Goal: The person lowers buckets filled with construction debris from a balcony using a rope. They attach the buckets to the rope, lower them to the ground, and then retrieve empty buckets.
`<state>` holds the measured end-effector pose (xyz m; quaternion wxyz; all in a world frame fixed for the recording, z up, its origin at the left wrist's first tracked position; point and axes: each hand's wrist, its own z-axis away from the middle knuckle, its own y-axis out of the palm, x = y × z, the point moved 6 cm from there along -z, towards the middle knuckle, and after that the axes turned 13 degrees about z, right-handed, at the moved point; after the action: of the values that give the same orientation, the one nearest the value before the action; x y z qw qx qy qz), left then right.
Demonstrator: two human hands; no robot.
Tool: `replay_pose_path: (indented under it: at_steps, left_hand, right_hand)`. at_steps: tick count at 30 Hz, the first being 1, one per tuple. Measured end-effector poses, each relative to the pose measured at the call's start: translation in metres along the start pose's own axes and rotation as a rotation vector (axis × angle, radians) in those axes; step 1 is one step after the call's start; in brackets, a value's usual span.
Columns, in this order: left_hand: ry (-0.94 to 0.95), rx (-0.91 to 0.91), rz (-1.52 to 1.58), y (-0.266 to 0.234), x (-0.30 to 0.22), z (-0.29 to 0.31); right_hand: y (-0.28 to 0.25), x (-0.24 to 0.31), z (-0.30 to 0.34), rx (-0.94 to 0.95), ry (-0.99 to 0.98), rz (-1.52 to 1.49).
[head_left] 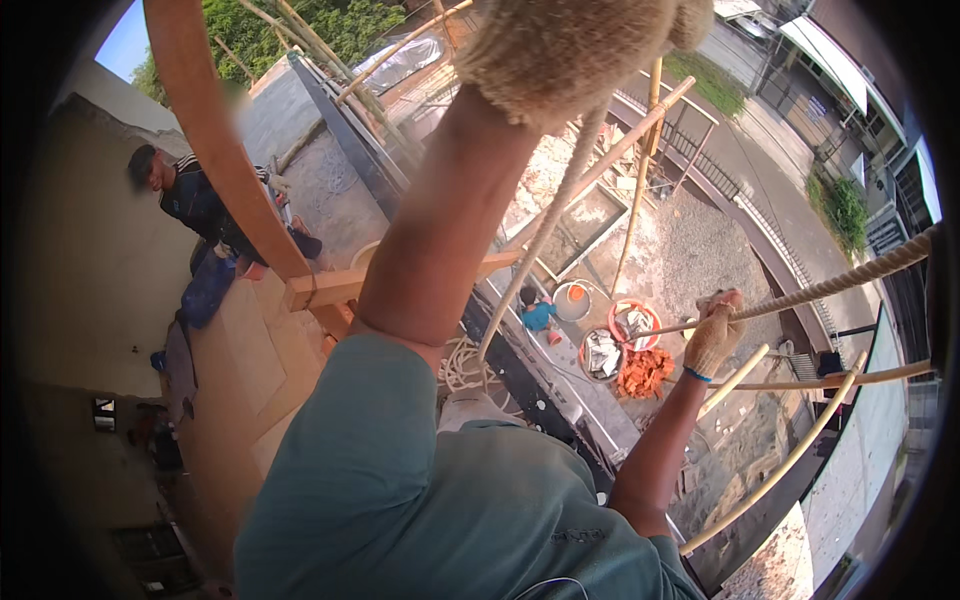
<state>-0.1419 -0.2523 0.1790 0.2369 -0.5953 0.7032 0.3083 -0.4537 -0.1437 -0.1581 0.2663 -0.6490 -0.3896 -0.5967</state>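
My left arm reaches up across the middle, and my left hand, in a thick tan work glove, is partly cut off by the top edge. It looks closed; a rope hangs down from beneath it to a loose coil beside my body. Out to the right and lower, my right hand wears a knitted glove with a blue cuff edge. Its fingers are wrapped round a twisted rope, which comes in from the right edge and passes on a little leftward.
I am high above a yard. Below stand tubs of pale pieces, a pile of orange brick rubble and a person in blue. Bamboo poles stick out at right. A wooden post and a crouching person are at left.
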Motion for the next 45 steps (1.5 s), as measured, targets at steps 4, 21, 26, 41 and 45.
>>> replay_pose_path:
  at_steps: [4,21,26,41,45]
  left_hand:
    - [-0.125,0.140,0.076,0.103,0.017,0.022]
    - [-0.500,-0.243,-0.439,-0.066,0.062,0.347]
    - [-0.398,0.305,-0.351,0.000,0.035,0.307]
    - [-0.700,-0.093,-0.374,-0.070,0.057,0.383]
    - [-0.853,-0.072,-0.374,-0.081,0.076,0.393]
  right_hand:
    - [-0.039,0.038,-0.015,0.062,0.036,-0.090]
    - [-0.037,-0.127,-0.030,-0.094,0.286,0.405]
    - [-0.048,-0.122,-0.039,-0.106,0.240,0.595]
    - [-0.132,-0.233,-0.053,-0.095,0.154,0.938]
    - [-0.141,-0.244,-0.031,0.041,0.081,1.400]
